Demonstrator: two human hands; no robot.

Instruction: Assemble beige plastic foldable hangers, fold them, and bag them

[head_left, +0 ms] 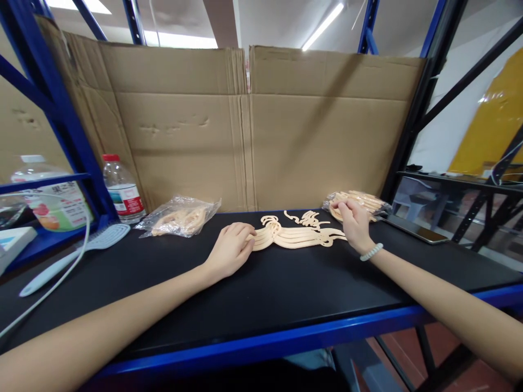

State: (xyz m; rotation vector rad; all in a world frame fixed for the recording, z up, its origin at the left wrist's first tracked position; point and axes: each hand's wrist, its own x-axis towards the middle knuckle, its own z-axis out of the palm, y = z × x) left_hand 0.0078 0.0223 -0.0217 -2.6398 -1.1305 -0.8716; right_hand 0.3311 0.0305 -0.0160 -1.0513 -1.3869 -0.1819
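A flat bundle of cream cords (300, 238) lies on the black tabletop, several strands side by side with a crossing, knot-like part left of its middle. My left hand (231, 249) rests over the bundle's left end, its fingers and thumb curved down on the cords and hiding that end. Loose cord tails extend from the bundle's right end towards my right hand (355, 226). That hand is raised a little, with thumb and fingertips pinched together in front of a clear bag of cream pieces (368, 204). Whatever is between those fingertips cannot be made out. Short curly cord pieces (310, 219) lie behind the bundle.
Another clear plastic bag (180, 218) holds cream cords at the back left. A red-capped bottle (122, 190), a pale hairbrush (106, 238) and a white cable (69, 269) are on the left. A phone (417, 228) lies at right. Cardboard (183, 130) walls the back.
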